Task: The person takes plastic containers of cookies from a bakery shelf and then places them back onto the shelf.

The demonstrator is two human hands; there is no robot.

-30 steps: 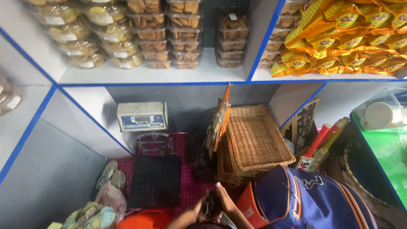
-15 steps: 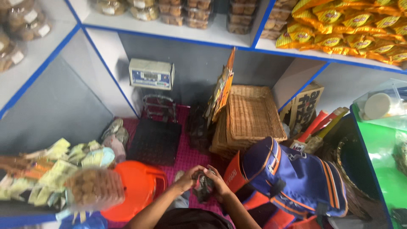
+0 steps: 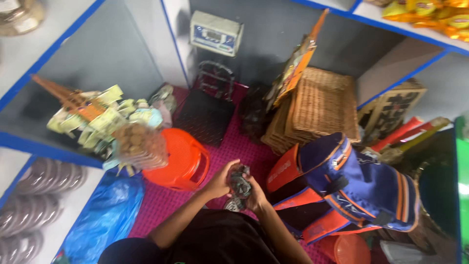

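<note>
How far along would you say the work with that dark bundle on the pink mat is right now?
Already done: the dark crumpled bundle is off the pink mat, lifted. In hand: the left hand and right hand both have it in their grip from either side, close to the body. Left: it has not been set down anywhere; the orange stool and blue-and-orange backpack beside the hands are untouched.

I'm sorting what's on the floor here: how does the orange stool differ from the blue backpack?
The orange stool is rigid ribbed plastic in one colour; the blue backpack is soft fabric with orange trim. The stool lies tipped by the left hand, the backpack beside the right hand. Both rest on the magenta mat.
</note>
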